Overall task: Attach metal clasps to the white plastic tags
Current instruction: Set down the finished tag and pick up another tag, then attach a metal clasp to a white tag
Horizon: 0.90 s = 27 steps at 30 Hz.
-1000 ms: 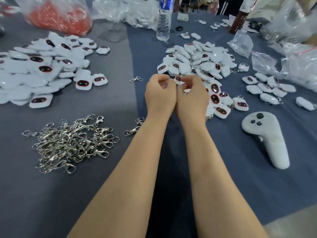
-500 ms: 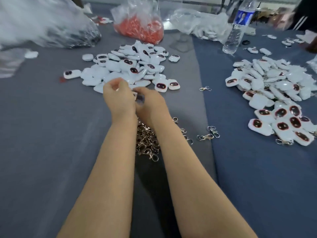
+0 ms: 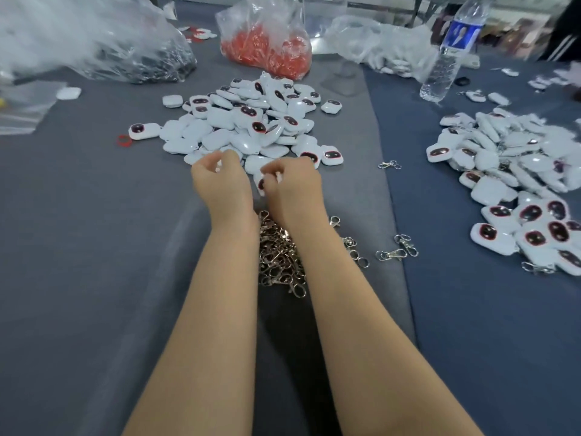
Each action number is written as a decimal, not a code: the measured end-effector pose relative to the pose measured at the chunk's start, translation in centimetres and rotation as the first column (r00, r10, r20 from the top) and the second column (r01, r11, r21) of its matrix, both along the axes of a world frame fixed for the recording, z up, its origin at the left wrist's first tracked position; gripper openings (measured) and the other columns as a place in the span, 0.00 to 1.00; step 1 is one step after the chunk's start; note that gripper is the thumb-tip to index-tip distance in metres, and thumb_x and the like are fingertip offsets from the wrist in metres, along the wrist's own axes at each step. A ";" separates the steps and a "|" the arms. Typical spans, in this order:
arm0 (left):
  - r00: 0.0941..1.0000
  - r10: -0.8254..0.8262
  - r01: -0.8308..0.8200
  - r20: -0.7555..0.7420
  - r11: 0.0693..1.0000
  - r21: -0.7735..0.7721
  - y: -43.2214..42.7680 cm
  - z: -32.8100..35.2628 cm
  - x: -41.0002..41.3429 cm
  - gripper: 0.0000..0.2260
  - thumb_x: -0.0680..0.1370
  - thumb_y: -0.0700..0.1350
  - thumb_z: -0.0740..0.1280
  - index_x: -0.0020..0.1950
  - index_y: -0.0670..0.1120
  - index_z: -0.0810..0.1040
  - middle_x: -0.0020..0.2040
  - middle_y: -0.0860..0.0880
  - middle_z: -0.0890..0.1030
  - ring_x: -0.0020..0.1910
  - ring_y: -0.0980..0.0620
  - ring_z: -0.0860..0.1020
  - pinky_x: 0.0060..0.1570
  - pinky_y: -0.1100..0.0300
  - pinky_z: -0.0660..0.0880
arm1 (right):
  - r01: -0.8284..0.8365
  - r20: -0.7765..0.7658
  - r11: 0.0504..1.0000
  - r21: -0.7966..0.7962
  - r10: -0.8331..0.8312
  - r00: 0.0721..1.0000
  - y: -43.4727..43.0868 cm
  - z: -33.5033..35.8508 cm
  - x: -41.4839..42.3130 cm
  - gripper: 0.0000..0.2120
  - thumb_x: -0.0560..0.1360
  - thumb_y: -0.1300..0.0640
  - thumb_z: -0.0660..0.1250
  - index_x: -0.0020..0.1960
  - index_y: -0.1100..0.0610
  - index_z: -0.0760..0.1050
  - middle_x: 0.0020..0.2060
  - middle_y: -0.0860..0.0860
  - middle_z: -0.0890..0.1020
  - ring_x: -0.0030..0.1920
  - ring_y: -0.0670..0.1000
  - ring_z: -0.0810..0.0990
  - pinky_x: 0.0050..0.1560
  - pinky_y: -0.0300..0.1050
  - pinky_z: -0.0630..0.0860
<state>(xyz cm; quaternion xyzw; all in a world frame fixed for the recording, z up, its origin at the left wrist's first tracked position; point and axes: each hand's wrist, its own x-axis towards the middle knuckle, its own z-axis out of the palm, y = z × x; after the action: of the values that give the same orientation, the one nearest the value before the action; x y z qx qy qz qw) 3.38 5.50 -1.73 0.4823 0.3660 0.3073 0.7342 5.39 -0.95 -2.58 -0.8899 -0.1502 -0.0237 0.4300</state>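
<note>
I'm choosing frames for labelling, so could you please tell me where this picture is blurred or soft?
Head view: the clear bag at top left is motion-smeared; the water bottle and far background are soft; the near tag pile and clasps are fairly sharp; lighting even, shadows faint.

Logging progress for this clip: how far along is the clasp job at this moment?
Done: the pile on the right shows tags, some with clasps hanging from them. In hand: the right hand pinches one tag; the left hand curls beside it, contents unclear. Left: a big middle pile with no clasps showing, plus loose clasps between the forearms.
</note>
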 end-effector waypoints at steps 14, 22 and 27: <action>0.929 -0.358 0.349 0.097 0.932 0.101 -6.1 0.6 1.1 0.04 0.79 0.40 0.62 0.46 0.42 0.75 0.42 0.43 0.78 0.39 0.50 0.77 0.38 0.59 0.74 | 0.005 -0.068 0.999 0.041 -0.002 0.998 -9.2 1.1 0.0 0.07 0.73 0.52 0.69 0.51 0.52 0.79 0.42 0.46 0.79 0.42 0.45 0.75 0.46 0.38 0.69; 0.930 -0.315 0.317 0.187 0.948 0.022 -6.5 0.0 1.0 0.06 0.78 0.39 0.63 0.54 0.41 0.74 0.40 0.47 0.81 0.34 0.58 0.81 0.31 0.68 0.75 | -0.128 -0.051 0.939 -0.320 0.118 0.992 -9.1 -1.0 -0.2 0.06 0.75 0.53 0.68 0.50 0.52 0.79 0.51 0.52 0.80 0.52 0.53 0.77 0.53 0.47 0.74; 0.928 -0.330 0.330 0.171 0.943 0.032 -6.5 -0.3 0.6 0.09 0.79 0.38 0.62 0.58 0.45 0.73 0.46 0.46 0.79 0.28 0.57 0.81 0.28 0.67 0.75 | 0.031 0.000 0.996 -0.087 -0.031 1.000 -9.7 -1.7 0.3 0.05 0.77 0.54 0.66 0.43 0.53 0.72 0.37 0.46 0.75 0.42 0.49 0.73 0.40 0.36 0.67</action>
<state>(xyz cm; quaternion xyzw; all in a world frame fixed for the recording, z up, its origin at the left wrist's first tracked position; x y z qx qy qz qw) 3.93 -0.98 -2.06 0.5092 0.2136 0.2210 0.8039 5.72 -10.61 -4.24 -0.9100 -0.1371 -0.0234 0.3906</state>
